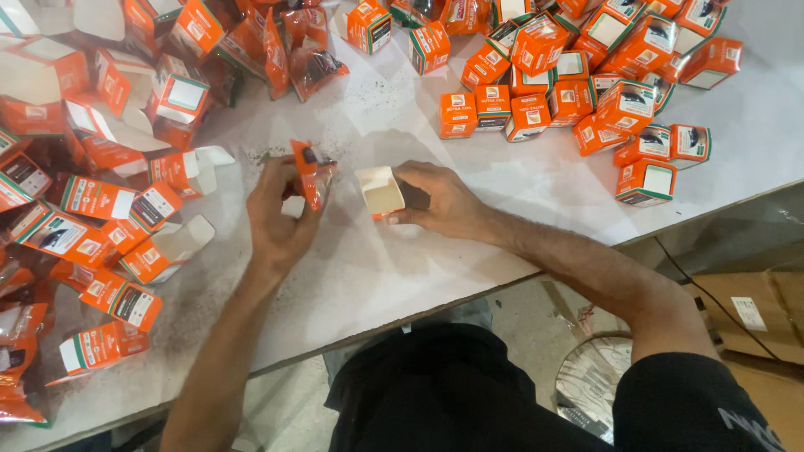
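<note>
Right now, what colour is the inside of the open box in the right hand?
Plain cream-white inside the open box, orange outside; the head view shows it.

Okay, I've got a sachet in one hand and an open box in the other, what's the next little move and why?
Probably bring the left hand rightward and tip the orange sachet toward the open box. The right hand holds that box on the white table with its empty mouth facing the sachet, and only a narrow gap separates them.
</note>
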A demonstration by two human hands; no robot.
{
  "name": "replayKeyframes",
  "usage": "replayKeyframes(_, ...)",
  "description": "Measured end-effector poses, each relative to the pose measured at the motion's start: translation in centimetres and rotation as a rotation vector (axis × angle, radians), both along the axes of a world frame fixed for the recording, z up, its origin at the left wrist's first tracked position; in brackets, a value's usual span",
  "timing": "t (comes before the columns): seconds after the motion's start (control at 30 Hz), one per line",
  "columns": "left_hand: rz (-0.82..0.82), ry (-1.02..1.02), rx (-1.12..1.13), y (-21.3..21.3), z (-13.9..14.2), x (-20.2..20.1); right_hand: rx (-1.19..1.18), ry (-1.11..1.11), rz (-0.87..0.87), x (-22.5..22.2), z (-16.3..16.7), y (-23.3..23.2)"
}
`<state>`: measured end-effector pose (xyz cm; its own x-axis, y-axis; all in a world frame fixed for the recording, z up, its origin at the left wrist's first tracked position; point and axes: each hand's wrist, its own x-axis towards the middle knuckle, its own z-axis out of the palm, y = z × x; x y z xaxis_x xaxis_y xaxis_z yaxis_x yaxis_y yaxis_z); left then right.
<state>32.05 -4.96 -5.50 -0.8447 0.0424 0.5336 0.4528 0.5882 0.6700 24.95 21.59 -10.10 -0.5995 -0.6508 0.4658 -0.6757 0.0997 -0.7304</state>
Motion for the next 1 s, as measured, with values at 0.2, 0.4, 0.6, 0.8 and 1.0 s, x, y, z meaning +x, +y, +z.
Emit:
replayKeyframes(0.2,-0.213,0.461,-0.181,4.9,-1.0,1.7,0.044,0.048,-0.105,-0.3,-0.5,-0.3)
replayKeyframes(0.4,-0.105,0.513,-0.585,5.0,-1.3,0.1,0.035,0.026,-0.070,-0.3,-0.5,-0.3)
replayKeyframes(0.6,0.031,0.328,-0.410,5.6,-0.9,0.6,0.086,0.055,-0.054,-0.1,-0.5,-0.2)
replayKeyframes(0.8,0.126,0.232,-0.279,7.5,-1.2,-0.1,0.121,0.111,-0.091,-0.1,-0.5,-0.4)
replayKeyframes(1.0,0.014,-0.410,0.471,6.9,-2.2,-1.8,0.086,-0.127,-0.089,0.4,-0.8,-0.2)
